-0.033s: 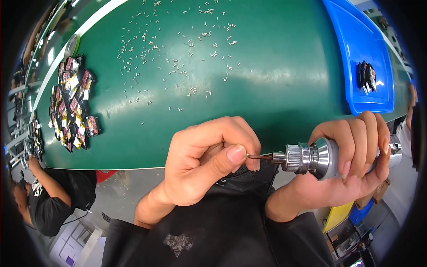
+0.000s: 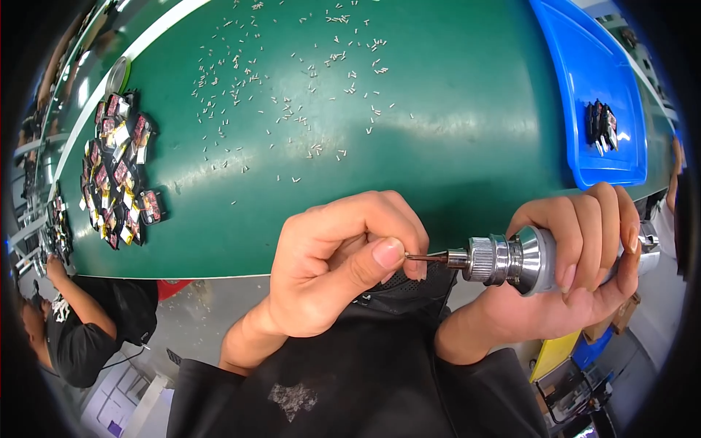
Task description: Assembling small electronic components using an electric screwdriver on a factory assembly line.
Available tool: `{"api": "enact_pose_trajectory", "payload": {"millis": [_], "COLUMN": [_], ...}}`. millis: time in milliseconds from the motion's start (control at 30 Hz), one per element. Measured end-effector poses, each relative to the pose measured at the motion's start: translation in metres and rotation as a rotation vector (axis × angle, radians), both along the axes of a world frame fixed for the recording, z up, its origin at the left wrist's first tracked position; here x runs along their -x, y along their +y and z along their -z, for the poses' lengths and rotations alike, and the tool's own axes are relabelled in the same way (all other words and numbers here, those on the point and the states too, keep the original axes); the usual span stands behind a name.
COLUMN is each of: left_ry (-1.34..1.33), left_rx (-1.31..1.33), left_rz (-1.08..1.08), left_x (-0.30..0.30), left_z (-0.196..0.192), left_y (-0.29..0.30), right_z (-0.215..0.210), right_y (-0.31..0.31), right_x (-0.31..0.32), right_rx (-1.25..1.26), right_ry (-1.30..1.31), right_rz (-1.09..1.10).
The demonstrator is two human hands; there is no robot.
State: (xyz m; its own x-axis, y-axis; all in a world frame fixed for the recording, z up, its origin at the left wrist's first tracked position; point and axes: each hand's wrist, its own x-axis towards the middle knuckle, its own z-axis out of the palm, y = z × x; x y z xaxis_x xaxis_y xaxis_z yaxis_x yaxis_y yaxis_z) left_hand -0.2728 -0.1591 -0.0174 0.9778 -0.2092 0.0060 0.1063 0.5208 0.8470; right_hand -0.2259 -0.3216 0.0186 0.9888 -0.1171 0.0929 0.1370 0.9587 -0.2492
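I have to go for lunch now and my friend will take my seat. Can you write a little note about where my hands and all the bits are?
Left hand: fingers pinched at the thin bit of the tool; whether a pin sits between them is hidden.
Right hand: wrapped round the silver driver, held level over the table edge.
Loose small pins lie scattered on the green mat.
A pile of small dark parts sits at the left; a few more lie in the blue tray at the right.
Done: few parts in the tray. Left: the pile.
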Motion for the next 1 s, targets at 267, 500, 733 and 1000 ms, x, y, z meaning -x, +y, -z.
{"api": "enact_pose_trajectory", "payload": {"millis": [267, 500, 733, 1000], "left_ry": [-0.014, -0.072, -0.468, -0.362], "left_rx": [-0.005, -0.146, -0.633, -0.606], "left_rz": [-0.04, -0.069, -0.198, -0.113], "left_x": [-0.002, -0.002, -0.011, -0.015], "left_z": [0.001, 0.001, 0.001, -0.004], "left_y": [-0.007, -0.002, 0.0, -0.008], "right_z": [0.003, -0.002, -0.003, 0.002], "right_y": [-0.004, -0.001, -0.005, -0.019], "right_x": [-0.003, 0.003, 0.002, -0.004], "right_rx": [-0.071, 0.037, 0.165, 0.193], "right_ry": [0.031, -0.004, -0.018, -0.05], "right_rz": [-0.029, 0.044, 0.027, -0.036]}}
